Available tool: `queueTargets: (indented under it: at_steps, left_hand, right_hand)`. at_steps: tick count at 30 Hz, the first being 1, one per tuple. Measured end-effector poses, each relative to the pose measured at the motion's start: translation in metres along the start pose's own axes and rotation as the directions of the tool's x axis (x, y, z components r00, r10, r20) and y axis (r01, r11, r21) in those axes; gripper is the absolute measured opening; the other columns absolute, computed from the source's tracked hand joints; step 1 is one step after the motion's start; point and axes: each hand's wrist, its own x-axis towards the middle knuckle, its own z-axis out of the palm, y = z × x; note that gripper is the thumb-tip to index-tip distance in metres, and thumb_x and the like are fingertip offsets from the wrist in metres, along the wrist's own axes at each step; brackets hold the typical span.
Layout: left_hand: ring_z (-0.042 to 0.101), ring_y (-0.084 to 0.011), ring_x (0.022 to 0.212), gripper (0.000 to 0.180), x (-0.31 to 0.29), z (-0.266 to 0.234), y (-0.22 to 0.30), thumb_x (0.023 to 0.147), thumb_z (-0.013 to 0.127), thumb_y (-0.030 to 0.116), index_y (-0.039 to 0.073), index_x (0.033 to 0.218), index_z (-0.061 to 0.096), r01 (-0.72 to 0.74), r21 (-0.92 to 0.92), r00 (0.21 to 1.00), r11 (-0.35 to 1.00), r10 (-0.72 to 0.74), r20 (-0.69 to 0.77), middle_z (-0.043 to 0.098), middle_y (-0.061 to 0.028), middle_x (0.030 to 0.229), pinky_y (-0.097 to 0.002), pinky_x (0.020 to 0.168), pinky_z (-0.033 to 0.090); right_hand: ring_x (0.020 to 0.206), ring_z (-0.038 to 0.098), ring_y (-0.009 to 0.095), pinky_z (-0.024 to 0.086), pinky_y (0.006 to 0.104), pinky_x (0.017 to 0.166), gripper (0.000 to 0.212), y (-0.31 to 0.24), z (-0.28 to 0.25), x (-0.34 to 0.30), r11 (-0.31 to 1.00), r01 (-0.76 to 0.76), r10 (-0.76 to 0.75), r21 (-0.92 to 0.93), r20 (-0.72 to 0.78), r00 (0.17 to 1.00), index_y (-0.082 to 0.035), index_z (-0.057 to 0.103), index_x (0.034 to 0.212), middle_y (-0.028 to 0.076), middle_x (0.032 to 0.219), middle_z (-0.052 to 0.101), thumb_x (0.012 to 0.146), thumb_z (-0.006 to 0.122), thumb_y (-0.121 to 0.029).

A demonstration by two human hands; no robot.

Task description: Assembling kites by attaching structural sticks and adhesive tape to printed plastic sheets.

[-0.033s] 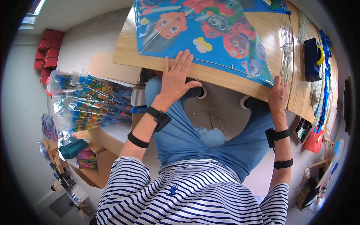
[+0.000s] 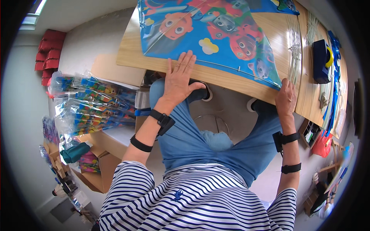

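A blue cartoon-printed kite (image 2: 227, 61) lies on the wooden table, glossy and see-through in places. A thin pale rod (image 2: 227, 67) runs along its near edge, with a small clip on it. My left hand (image 2: 179, 75) is flat, fingers stretched, its fingertips resting on the near edge left of the rod's middle. At the kite's right corner, my right hand (image 2: 286, 97) is closed in a pinch on the corner where the rod ends. What exactly sits between those fingers is partly hidden.
Bundles of thin rods (image 2: 294, 46) lie on the table's right side, beside a dark blue tape dispenser (image 2: 320, 63) with yellow tape. Packed kites in clear bags (image 2: 96, 104) are heaped at the left. A cardboard box (image 2: 101, 169) stands below them, red packets (image 2: 50, 54) behind.
My left hand has slid very slightly left along the kite's near edge. The right hand keeps its place at the corner.
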Motion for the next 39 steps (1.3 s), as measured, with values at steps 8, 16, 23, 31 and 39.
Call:
queueTargets:
  at_steps: [8,16,23,31,39]
  left_hand:
    - [0.026,-0.028,0.145,0.095,-0.012,-0.011,-0.024,0.077,0.06,0.066,0.006,0.147,0.036,0.158,0.092,0.987,0.983,-0.157,-0.019,0.033,-0.0106,0.155,-0.059,0.114,0.015]
    - [0.034,-0.0358,0.14,0.085,0.007,-0.027,0.032,0.08,0.066,0.057,-0.003,0.137,0.045,0.055,-0.02,0.99,0.998,-0.057,-0.129,0.044,-0.0199,0.145,-0.0564,0.112,0.023]
    - [0.03,-0.0306,0.142,0.095,0.045,0.027,0.152,0.071,0.07,0.058,-0.002,0.14,0.043,-0.284,-0.245,0.956,0.927,0.295,0.007,0.04,-0.0165,0.149,-0.0537,0.116,0.019]
    - [0.027,-0.0266,0.144,0.107,0.051,0.053,0.173,0.063,0.072,0.061,0.0,0.145,0.037,-0.297,-0.273,0.944,0.915,0.324,0.06,0.035,-0.0117,0.153,-0.0515,0.119,0.013]
    - [0.025,-0.0244,0.145,0.108,0.041,0.043,0.15,0.062,0.073,0.06,0.001,0.145,0.038,-0.252,-0.206,0.956,0.946,0.276,0.096,0.032,-0.0104,0.154,-0.0568,0.118,0.01]
  right_hand:
    - [0.089,0.057,0.037,0.047,0.046,0.073,0.022,0.0,-0.001,0.0,1.0,0.002,-0.002,0.024,-0.012,1.0,-0.003,0.049,0.094,0.016,0.088,0.056,0.076,0.051,0.009]
    - [0.089,0.057,0.036,0.049,0.0455,0.074,0.022,0.002,0.002,-0.001,1.0,0.015,-0.013,0.025,-0.049,0.999,-0.004,0.051,0.095,0.016,0.088,0.058,0.076,0.052,0.007]
    - [0.089,0.058,0.035,0.048,0.0461,0.073,0.016,0.005,0.006,-0.002,0.996,-0.021,0.025,0.083,-0.051,0.998,-0.005,0.052,0.095,0.014,0.088,0.059,0.082,0.049,0.003]
    - [0.082,0.058,0.032,0.05,0.0424,0.069,0.02,0.004,0.003,-0.001,0.997,0.014,-0.005,0.082,-0.107,0.994,-0.004,0.05,0.091,0.014,0.083,0.058,0.075,0.056,0.007]
    - [0.082,0.058,0.033,0.049,0.0436,0.069,0.016,0.004,0.004,-0.001,0.998,0.011,-0.005,0.066,-0.099,0.995,-0.004,0.049,0.089,0.013,0.082,0.057,0.077,0.054,0.005]
